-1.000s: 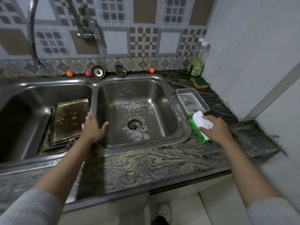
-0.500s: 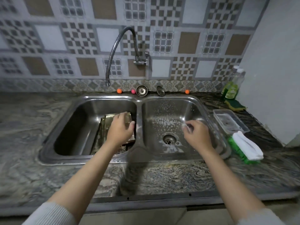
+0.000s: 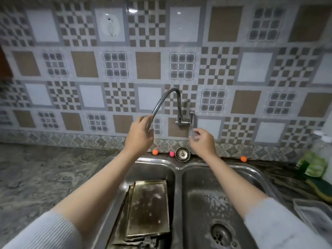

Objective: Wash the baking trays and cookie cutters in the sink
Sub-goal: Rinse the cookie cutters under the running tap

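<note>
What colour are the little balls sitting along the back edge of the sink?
Two orange balls and one pink ball, in the head view.

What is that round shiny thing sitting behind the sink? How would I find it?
Look at the double sink and follow the divider between its two basins back to the wall. On the ledge there stands a round metal sink strainer with a knob in its middle. The things beside it are small coloured balls, a pink ball nearest; it alone is silver.

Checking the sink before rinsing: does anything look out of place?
Yes. The sink strainer stands on edge against the backsplash behind the basins, not in a drain; the right basin's drain lies open. The baking trays lean askew in the left basin.
</note>
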`<state>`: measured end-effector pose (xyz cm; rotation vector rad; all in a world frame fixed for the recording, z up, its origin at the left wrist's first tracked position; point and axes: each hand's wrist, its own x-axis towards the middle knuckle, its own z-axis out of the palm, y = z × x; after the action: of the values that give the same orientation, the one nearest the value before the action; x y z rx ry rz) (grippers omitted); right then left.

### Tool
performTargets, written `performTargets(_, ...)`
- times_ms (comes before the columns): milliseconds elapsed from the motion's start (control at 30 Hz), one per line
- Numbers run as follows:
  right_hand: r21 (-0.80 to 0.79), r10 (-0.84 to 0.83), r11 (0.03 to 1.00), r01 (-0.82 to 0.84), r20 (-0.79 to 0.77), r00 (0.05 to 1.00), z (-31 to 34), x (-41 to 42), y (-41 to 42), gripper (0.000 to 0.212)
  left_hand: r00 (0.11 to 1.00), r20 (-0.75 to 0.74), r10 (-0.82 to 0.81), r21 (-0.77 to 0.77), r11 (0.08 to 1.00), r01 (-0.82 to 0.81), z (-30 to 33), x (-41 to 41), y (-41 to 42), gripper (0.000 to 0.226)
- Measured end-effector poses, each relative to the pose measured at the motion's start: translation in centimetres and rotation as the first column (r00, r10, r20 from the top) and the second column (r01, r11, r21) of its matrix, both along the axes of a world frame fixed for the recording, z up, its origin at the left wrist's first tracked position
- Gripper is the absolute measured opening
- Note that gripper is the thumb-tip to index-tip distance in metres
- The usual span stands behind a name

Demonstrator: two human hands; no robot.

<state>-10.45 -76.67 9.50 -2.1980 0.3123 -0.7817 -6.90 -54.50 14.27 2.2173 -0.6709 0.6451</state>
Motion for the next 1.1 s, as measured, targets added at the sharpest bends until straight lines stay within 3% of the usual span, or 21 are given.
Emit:
performTargets(100,0.055,-0.002,0.998,0.003,-0.005,1.000,0.8,6.2,-2.3,0.045,1.000,0.018,-0.004,0.030,1.000,0.003,0.6,3.5,-1.5,0.053)
performTargets(233,-0.015,-0.102,0.995,0.102,-0.013,0.995,1.0,12.8,-5.0,0.051,0.998,0.052,-0.036,0.003,0.999,0.036,0.5,6.5,-2.4,0.054)
performTargets(433,-0.064,-0.127,0.989,0.131,0.063,0.990,0.3,17.6,-6.8,0.036,0.981,0.145,-0.128,-0.039,0.990,0.135,-0.1,8.5,-1.6,0.049)
performTargets(600,-0.026,-0.098,0.994,0.106,0.196,0.976,-0.9,17.4,-7.2,0.022,0.983,0.124,-0.139,-0.081,0.985,0.149,-0.2,8.6,-1.5,0.050)
performTargets(833,-0.093,0.002,0.995,0.022,0.253,0.967,-2.5,14.1,-6.8,0.017,0.991,0.057,-0.124,-0.112,0.985,0.130,-0.1,8.1,-1.6,0.050)
performTargets(1100,-0.239,0.042,0.971,-0.020,0.083,0.996,-3.6,12.1,-6.3,0.026,0.992,0.057,-0.116,-0.097,0.988,0.121,-0.2,8.0,-1.7,0.050)
